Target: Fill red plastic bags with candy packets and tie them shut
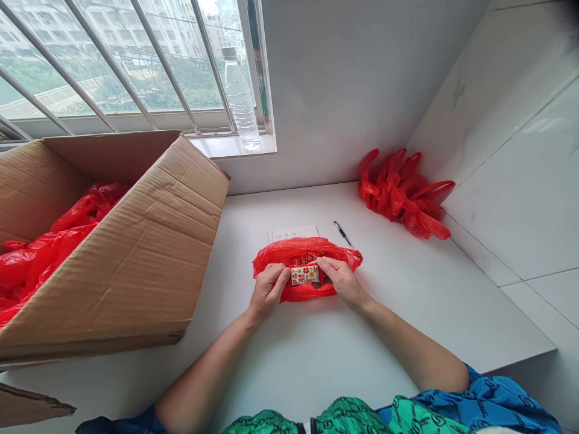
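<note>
A red plastic bag (312, 294) lies spread with its mouth open on the white table. Over that opening is a small printed packet (304, 275), pale with red and yellow flowers and red characters. My left hand (269, 289) pinches the packet's left end between thumb and fingers. From the other side, my right hand (341, 280) closes its thumb and fingertips on the upper right end. Beneath the packet, other red printed items (308, 258) show inside the bag, partly hidden.
At left stands a large cardboard box (149, 253) with red plastic bags (54, 241) inside. A white notebook (294, 233) and a black pen (342, 233) lie behind the open bag. More red bags (402, 193) are heaped at the back right; a water bottle (242, 102) stands on the windowsill.
</note>
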The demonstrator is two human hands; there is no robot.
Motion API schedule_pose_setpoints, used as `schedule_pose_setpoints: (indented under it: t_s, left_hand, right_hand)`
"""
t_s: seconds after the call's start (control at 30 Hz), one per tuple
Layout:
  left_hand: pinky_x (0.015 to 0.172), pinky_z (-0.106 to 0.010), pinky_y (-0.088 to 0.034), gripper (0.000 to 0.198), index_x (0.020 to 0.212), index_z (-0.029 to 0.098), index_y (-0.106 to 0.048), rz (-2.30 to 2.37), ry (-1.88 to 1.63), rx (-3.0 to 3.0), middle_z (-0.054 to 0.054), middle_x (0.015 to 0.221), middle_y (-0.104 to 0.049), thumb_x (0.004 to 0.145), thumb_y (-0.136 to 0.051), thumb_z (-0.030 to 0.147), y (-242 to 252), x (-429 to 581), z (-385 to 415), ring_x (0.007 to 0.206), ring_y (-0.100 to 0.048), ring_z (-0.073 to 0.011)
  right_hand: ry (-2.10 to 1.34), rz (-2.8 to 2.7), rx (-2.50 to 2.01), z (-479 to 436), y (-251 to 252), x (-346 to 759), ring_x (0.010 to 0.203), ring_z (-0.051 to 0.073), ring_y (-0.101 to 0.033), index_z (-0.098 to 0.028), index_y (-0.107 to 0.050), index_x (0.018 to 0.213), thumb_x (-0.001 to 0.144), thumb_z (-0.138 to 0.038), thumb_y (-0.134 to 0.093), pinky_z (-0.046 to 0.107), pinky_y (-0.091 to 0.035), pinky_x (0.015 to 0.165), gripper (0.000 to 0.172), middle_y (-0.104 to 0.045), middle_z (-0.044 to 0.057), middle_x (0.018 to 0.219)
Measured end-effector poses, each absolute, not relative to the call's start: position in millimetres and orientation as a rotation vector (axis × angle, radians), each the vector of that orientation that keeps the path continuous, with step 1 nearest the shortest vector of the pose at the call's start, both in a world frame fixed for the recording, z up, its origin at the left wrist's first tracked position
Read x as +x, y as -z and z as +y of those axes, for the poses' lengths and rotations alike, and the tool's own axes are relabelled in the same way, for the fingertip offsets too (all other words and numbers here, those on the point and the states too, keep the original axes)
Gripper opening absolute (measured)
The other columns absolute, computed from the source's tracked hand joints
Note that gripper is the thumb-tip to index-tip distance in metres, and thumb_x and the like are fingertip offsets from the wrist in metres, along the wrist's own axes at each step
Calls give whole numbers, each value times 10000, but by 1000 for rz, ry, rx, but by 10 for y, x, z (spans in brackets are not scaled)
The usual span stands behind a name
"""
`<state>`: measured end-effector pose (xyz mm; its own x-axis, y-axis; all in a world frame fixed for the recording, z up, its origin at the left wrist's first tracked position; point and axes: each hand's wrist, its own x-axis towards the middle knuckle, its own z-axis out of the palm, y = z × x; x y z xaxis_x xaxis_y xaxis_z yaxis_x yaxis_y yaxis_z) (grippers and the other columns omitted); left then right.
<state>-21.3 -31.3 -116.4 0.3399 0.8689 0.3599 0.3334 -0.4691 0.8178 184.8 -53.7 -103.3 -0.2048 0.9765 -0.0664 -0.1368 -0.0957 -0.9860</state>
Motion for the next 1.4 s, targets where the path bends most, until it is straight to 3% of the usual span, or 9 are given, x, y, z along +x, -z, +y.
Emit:
schedule_pose_setpoints:
  t_s: [0.37,1.0,1.4]
  left_hand:
    - [508,-252,-314,443,633,191,-360,1127,-1126,1760,10,622,-357,979,-425,459,1239,-246,-281,566,-343,-115]
    - [531,-250,-362,430,647,181,-451,1120,-1108,1678,-3,644,-438,964,-459,473,1260,-252,-277,593,-403,-121]
    - [532,-240,-321,460,624,175,-398,1127,-1093,1666,11,625,-381,973,-447,470,1242,-245,-282,583,-370,-105]
  right_hand:
    - [-1487,-1267,-1105,-535,1064,1876,716,150,-665,-201,-609,873,873,-599,-596,318,-560,730,399,-694,13,797]
    - [-1454,-1296,-1094,-537,1064,1880,698,145,-660,-198,-599,836,897,-551,-594,313,-559,718,358,-677,0,756]
    - [-1447,-1309,-1121,-552,1041,1884,654,130,-609,-203,-570,796,920,-533,-562,285,-526,672,353,-649,-13,701]
